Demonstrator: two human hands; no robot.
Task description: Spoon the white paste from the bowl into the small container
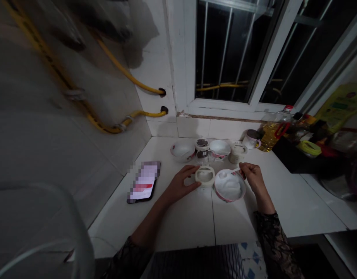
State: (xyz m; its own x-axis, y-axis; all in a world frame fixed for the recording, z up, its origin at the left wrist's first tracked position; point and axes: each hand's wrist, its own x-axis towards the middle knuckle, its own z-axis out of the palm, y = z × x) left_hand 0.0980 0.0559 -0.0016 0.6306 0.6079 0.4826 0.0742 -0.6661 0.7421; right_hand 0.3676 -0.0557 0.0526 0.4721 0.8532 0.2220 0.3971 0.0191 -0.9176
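My left hand [182,183] curves its thumb and fingers round the side of a small round jar [205,177] with a pale rim, standing on the white tiled counter. Pinched in my right hand [253,176] is the handle of a white spoon [235,169]. Its bowl end rests inside a white bowl [230,199] with a red-patterned outside, which holds white powder [231,186]. The bowl stands just right of the jar. Behind them are a bowl [182,151] at the left, a dark-topped jar [202,146], a second bowl [220,148] and another pale jar [238,153].
A lit phone [144,182] lies on the counter [178,228] at the left. Towards the back right stand a mug [252,139], an oil bottle [270,133] and a black box [294,155] of containers. A yellow pipe [88,116] runs along the left wall; a barred window is ahead.
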